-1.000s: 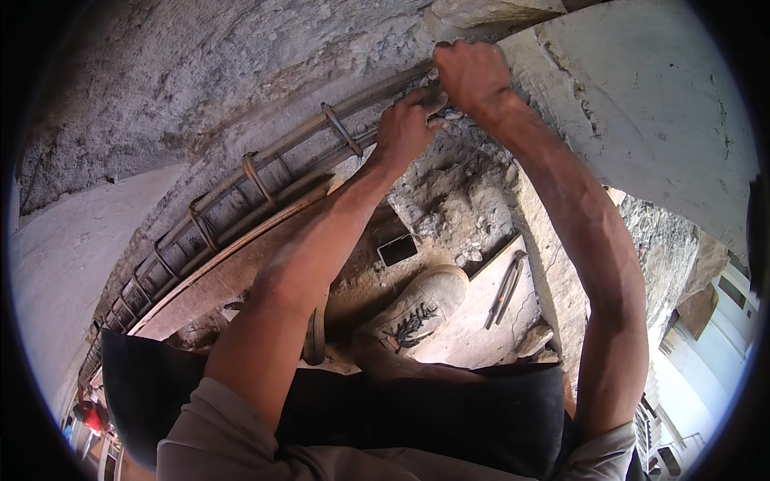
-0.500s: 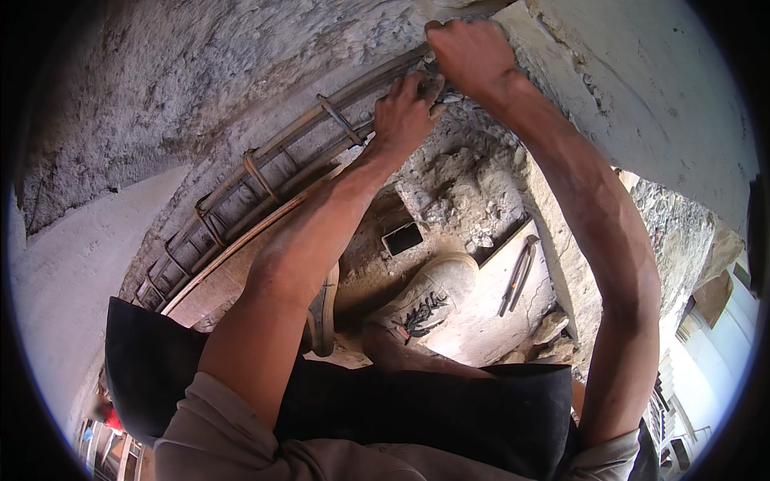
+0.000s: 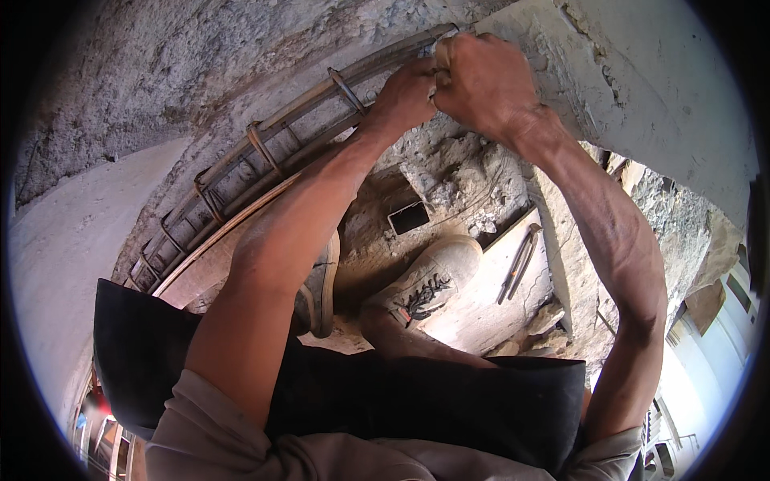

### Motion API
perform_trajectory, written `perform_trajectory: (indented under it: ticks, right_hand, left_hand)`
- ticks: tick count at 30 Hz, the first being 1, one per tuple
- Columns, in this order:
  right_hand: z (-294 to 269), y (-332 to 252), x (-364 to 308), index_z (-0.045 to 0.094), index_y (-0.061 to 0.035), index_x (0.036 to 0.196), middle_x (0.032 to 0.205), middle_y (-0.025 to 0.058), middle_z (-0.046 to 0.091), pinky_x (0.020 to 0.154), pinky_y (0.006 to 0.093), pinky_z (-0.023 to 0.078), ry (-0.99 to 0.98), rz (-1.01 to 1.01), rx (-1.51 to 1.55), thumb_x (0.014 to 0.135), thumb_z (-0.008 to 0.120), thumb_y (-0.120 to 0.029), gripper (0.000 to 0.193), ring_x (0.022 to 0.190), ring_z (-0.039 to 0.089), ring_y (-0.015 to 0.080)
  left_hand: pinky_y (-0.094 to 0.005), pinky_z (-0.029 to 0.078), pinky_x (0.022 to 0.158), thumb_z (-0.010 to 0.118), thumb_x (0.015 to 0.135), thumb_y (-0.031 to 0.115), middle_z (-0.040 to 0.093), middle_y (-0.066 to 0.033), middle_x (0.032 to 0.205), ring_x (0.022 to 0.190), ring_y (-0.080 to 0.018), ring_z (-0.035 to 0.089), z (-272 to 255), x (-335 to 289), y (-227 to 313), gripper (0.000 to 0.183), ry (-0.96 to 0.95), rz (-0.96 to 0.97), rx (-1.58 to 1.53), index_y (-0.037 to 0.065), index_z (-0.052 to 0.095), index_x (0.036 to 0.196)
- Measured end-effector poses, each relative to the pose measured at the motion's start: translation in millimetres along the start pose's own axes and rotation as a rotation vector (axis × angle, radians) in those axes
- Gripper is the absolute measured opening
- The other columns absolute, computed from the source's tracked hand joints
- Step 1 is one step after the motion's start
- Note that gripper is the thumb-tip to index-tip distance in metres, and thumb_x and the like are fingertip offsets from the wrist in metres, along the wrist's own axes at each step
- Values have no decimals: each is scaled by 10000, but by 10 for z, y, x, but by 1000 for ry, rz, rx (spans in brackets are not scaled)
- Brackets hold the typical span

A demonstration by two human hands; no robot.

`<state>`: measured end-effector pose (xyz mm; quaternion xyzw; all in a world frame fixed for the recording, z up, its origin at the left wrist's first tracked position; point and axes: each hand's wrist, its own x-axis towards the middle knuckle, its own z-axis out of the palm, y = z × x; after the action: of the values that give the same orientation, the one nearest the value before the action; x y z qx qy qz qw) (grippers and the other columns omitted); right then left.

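Note:
My left hand (image 3: 407,94) is closed beside the far end of a steel rebar cage (image 3: 309,120), its fingertips meeting my right hand. My right hand (image 3: 489,86) is curled into a fist right next to it, knuckles up, at the end of the bars. Whatever either hand grips is hidden by the fingers. Square stirrups (image 3: 263,148) ring the long bars, which run down to the left along the rough wall. A pair of end-cutting pincers (image 3: 520,264) lies on a pale slab, out of both hands' reach.
Rough concrete wall (image 3: 200,72) rises behind the bars, with a smooth pale beam (image 3: 642,88) at right. Between my arms are broken rubble (image 3: 465,180) and a rectangular metal tube end (image 3: 409,218). My shoe (image 3: 437,276) rests near the pale slab (image 3: 473,321).
My right hand has come down and turned, closing against my left hand. The left hand's fingers, partly visible before, are now tucked in by the right fist. The view has shifted slightly.

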<state>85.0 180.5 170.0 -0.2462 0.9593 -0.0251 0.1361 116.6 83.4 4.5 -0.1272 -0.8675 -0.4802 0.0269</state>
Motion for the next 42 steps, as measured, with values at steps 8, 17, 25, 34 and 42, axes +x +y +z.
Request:
perform_trajectory:
  ticks: [8, 17, 25, 34, 42]
  right_hand:
    - [-58, 332, -216, 604, -28, 716, 742, 154, 629, 682, 401, 534, -61, 200, -31, 770, 577, -115, 106, 649, 624, 253]
    - [-165, 27, 55, 656, -6, 773, 788, 219, 640, 700, 434, 507, 0, -68, -80, 698, 635, -156, 169, 799, 638, 351]
    - [-329, 93, -111, 646, -1, 800, 780, 210, 646, 701, 435, 535, -100, -120, -78, 712, 638, -94, 129, 740, 654, 338]
    - [-272, 204, 123, 656, -73, 800, 806, 163, 667, 684, 397, 514, 155, -92, -293, 767, 611, -172, 114, 773, 663, 288]
    - [-141, 256, 302, 664, -113, 897, 892, 96, 684, 754, 368, 512, 19, -45, -392, 802, 605, -239, 168, 868, 662, 264]
  left_hand:
    - [-433, 344, 960, 685, 744, 133, 528, -27, 1000, 1015, -232, 455, 138, -34, 171, 102, -23, 150, 274, 83, 682, 833]
    - [-361, 476, 789, 646, 690, 18, 558, -70, 904, 877, -259, 563, 59, 30, -61, 104, 73, 47, 40, 21, 655, 794]
    - [-403, 437, 806, 626, 721, 41, 587, -55, 936, 907, -279, 542, 30, -75, 88, 90, 70, 231, 136, 31, 655, 805]
    - [-397, 486, 705, 654, 765, 96, 601, -81, 945, 854, -297, 600, 109, 142, 101, 113, 238, -3, 100, 53, 654, 870]
    - [-427, 495, 700, 684, 735, 139, 621, -77, 974, 832, -286, 626, -41, 357, 245, 190, 116, -281, 196, 119, 681, 924]
